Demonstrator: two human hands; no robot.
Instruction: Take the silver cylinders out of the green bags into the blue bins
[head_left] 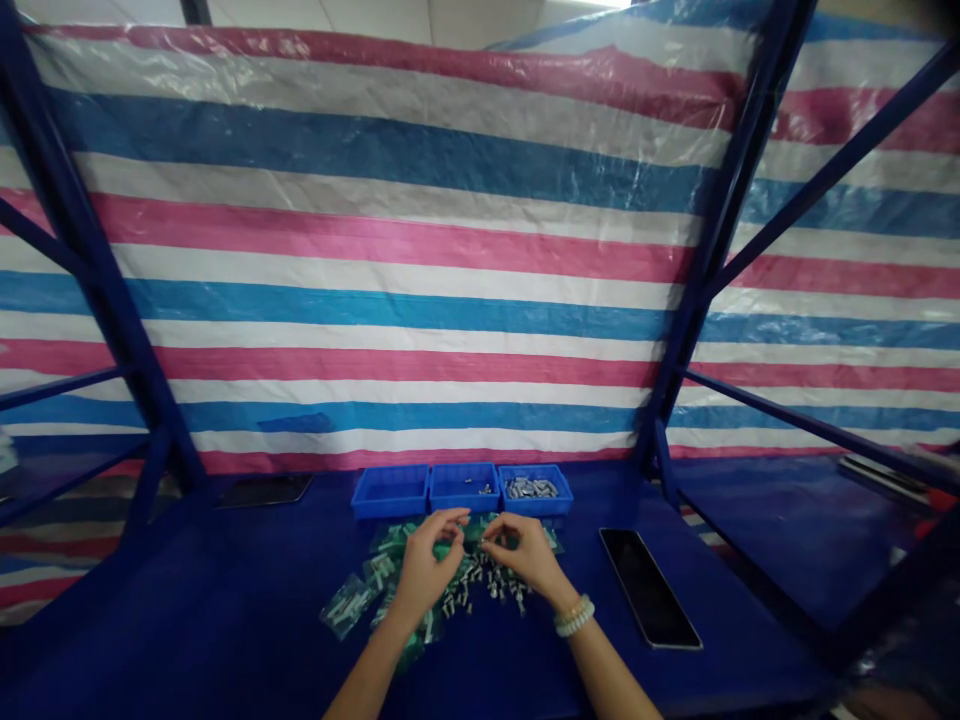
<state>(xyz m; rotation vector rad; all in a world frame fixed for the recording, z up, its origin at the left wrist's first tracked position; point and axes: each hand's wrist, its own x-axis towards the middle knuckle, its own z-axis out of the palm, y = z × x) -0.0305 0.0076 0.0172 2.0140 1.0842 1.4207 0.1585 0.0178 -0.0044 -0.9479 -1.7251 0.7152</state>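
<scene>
Both hands meet over the pile: the left hand [424, 560] curls its fingers around a small green-printed clear plastic packet [452, 549], while the right hand [525, 552] pinches at that packet's edge, just above a scatter of small silvery metal parts [480, 585] on the dark blue tabletop [225, 620]. More such packets [349, 603] lie left of the hands, three blue plastic trays [463, 488] sit just beyond, and a black smartphone [649, 598] lies face up to the right.

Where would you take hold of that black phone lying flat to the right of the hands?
Probably by its two long edges near the middle, coming straight down from above. The phone lies flat, screen up, on the blue table, so only its thin sides offer a pinch; nothing crowds either edge, and the right hand is nearest.
</scene>
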